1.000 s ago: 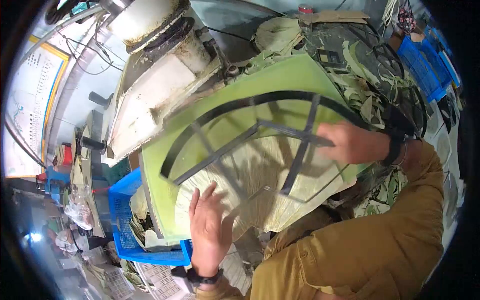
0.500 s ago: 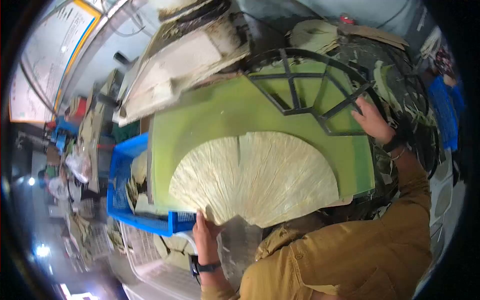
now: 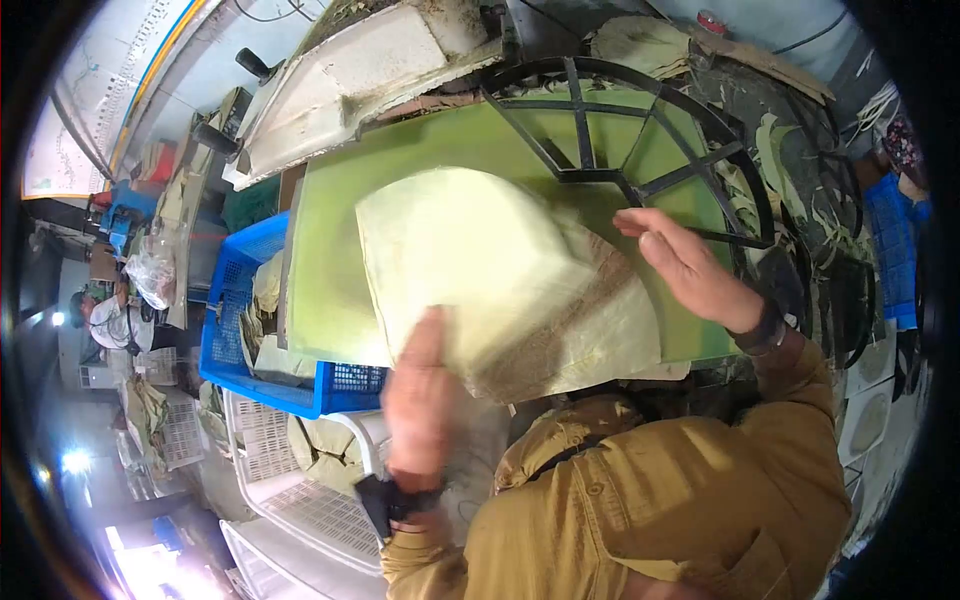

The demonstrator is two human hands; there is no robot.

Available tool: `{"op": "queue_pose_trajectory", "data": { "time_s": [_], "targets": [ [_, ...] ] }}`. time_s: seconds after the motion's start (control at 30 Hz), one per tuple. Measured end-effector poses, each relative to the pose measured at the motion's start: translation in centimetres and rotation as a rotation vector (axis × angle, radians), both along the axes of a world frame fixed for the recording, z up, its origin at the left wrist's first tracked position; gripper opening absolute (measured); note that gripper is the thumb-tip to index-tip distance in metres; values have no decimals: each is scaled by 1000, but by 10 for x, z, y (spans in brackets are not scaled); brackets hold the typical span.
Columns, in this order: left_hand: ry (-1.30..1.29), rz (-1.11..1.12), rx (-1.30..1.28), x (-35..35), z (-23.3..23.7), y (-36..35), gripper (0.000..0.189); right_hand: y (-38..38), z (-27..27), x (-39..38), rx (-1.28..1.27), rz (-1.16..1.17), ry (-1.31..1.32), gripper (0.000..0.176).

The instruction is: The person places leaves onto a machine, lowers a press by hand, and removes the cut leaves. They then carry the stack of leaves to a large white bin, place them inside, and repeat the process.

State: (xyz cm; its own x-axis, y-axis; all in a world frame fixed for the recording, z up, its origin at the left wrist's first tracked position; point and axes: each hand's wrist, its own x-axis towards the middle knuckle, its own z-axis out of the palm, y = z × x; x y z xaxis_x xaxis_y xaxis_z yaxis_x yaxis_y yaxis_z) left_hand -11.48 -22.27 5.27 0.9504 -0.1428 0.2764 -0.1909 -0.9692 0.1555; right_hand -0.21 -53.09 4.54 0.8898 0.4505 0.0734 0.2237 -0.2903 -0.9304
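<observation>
A pale, fan-shaped dried leaf (image 3: pixel 470 260) lies over a green board (image 3: pixel 325 220), part of it folded across itself and blurred by motion. A brown patch shows on its lower right part. At the leaf's lower left edge is my left hand (image 3: pixel 420 400), smeared by motion; its grip cannot be made out. My right hand (image 3: pixel 690 270) hovers over the leaf's right side with fingers stretched out, holding nothing. Just beyond it, a black metal frame (image 3: pixel 583 120) with curved rim and spokes rests on the board's upper right.
A blue crate (image 3: pixel 345 385) with leaf pieces stands left of the board, above white baskets (image 3: pixel 270 430). A worn white machine part (image 3: pixel 370 60) rises behind the board. Leaf scraps lie right. A person (image 3: pixel 120 320) is at far left.
The leaf, spread flat before, is now partly folded over and turned. My left hand has moved up. My right hand has left the black frame and come toward the leaf.
</observation>
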Motion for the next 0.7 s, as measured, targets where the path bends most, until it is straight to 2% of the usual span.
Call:
{"op": "queue_pose_trajectory", "data": {
  "time_s": [0.03,0.07,0.1,0.17,0.23,0.27,0.3,0.33,0.4,0.43,0.47,0.5,0.53,0.6,0.63,0.67,0.7],
  "targets": [
    [-21,-310,-79,6,1,-11,24,2,-2,1,52,-1,123,52],
    [130,-422,-45,2,-10,-23,21,4,-5,3,104,2,245,57],
    [213,-532,81,1,-20,-29,20,8,-8,4,101,13,239,57],
    [245,-497,-41,-2,-20,-32,25,15,-12,4,-248,49,104,70],
    [269,-463,-93,-9,-13,-30,31,20,-14,4,-338,59,38,73],
    [123,-204,-196,-18,-14,-30,39,22,-14,5,-434,71,-30,75],
    [-26,56,-294,-25,-15,-30,47,25,-16,6,-427,53,-63,75],
    [-334,286,-558,-27,-46,-31,54,27,-15,8,-437,67,-65,75],
    [-105,777,-911,-35,-66,-27,50,37,-14,11,-570,84,-59,77],
    [-11,873,-1344,-33,-65,-30,49,43,-14,12,-580,103,-60,77],
    [87,949,-1783,-32,-60,-33,47,51,-14,10,-542,160,-72,77],
    [212,911,-1905,-33,-71,-24,48,57,-16,8,-502,218,-83,78],
    [197,928,-1918,-41,-75,-25,48,60,-19,6,-509,240,-86,78],
    [216,645,-2262,-50,-71,-29,50,69,-23,3,-279,248,-158,71],
    [228,670,-2200,-57,-75,-26,50,71,-18,0,-273,281,-167,71],
    [237,774,-2112,-64,-80,-23,46,69,-10,-3,-78,221,99,66],
    [166,750,-2214,-72,-75,-22,45,68,-9,-8,103,171,375,60]
  ]
}}
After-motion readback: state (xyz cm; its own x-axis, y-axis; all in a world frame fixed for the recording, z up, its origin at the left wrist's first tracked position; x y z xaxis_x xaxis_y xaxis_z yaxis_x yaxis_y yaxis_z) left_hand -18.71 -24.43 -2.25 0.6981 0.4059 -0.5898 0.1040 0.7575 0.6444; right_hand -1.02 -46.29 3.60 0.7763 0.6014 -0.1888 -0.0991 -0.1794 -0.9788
